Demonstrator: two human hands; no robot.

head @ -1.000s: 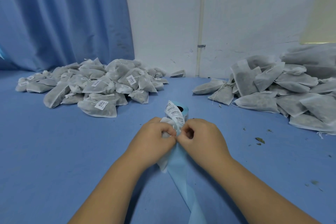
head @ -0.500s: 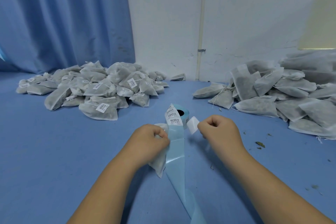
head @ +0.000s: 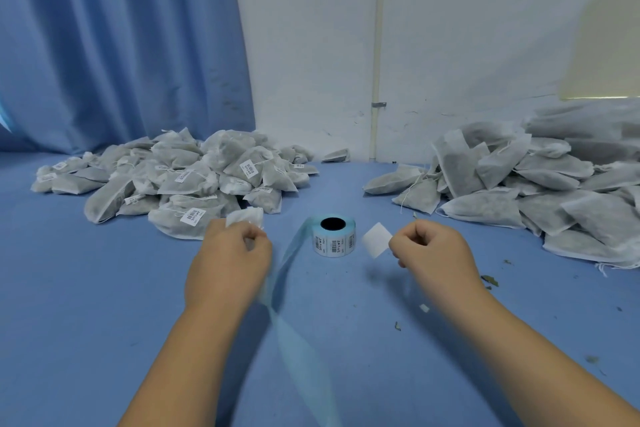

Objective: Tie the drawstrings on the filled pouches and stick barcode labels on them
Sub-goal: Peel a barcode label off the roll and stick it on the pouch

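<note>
Head view: on the blue table (head: 69, 305), at ten o'clock from the label roll (head: 334, 236), lies the heap of labelled pouches (head: 180, 180), many showing white barcode stickers. The left hand (head: 228, 263), at eight o'clock from the roll, has its fingers curled round a white pouch (head: 246, 217) whose top sticks out above the knuckles. Just beside that hand a pale blue backing strip (head: 289, 262) trails from the roll toward six o'clock; it is blurred, and whether the hand touches it cannot be told. The roll stands on end at centre. At three o'clock the right hand (head: 433, 253) pinches a single label (head: 377, 239), its blank side showing, clear of the roll. At two o'clock sits the heap of unlabelled pouches (head: 519, 184).
</note>
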